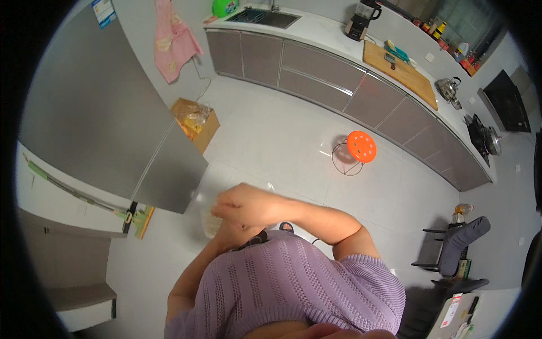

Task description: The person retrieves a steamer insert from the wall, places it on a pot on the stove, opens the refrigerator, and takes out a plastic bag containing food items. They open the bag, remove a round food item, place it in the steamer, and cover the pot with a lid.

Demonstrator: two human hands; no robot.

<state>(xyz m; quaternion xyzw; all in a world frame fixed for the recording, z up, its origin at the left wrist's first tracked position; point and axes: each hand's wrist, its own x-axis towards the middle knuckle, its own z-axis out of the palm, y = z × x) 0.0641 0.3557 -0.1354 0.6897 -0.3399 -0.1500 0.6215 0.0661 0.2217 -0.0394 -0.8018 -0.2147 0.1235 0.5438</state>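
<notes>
My right hand (245,205) reaches in from the right, its fingers curled, and lies over my left hand (237,233) in front of my waist. The two hands touch or overlap, and the right one hides much of the left. Slight blur and the overlap hide whether anything is between the fingers. Behind and below them, a pale translucent item, perhaps a plastic container (209,224), shows in part near the floor. A dark object, not clear in kind, is partly visible beside my left wrist, against the purple knitted top.
A grey refrigerator (101,106) stands at the left, with a green flat mop (139,220) by it. Ahead are an open cardboard box (207,131), an orange-topped stool (361,146) and a long kitchen counter (326,38). A dark grey chair (453,250) stands at the right.
</notes>
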